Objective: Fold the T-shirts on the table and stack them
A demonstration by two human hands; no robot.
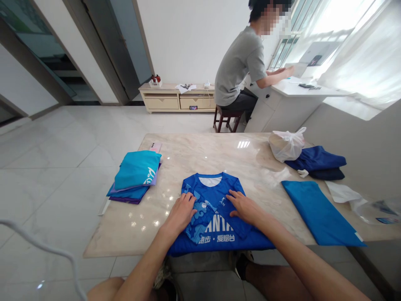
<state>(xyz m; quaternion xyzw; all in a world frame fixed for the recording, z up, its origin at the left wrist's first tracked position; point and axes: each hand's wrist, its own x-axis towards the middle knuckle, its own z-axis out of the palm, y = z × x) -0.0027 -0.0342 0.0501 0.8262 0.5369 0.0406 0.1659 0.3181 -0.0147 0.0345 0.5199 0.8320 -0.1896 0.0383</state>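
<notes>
A blue long-sleeved shirt [216, 209] with white lettering lies on the marble table [200, 154], its neckline away from me and its sleeves folded inward over the front. On the patterned left sleeve rests my left hand [184, 209], palm down with fingers apart. My right hand [244, 207] lies on the right side of the chest, fingers spread, beside a small white logo. Neither hand grips the cloth. The shirt's lower part reaches the near table edge.
Folded shirts [134, 171] are stacked at the left, by a pink phone [156, 146]. At the right lie a teal cloth [322, 211], dark blue clothes [318, 161], a white plastic bag [286, 144] and clear packaging [376, 209]. A person [239, 67] sits at a white desk beyond.
</notes>
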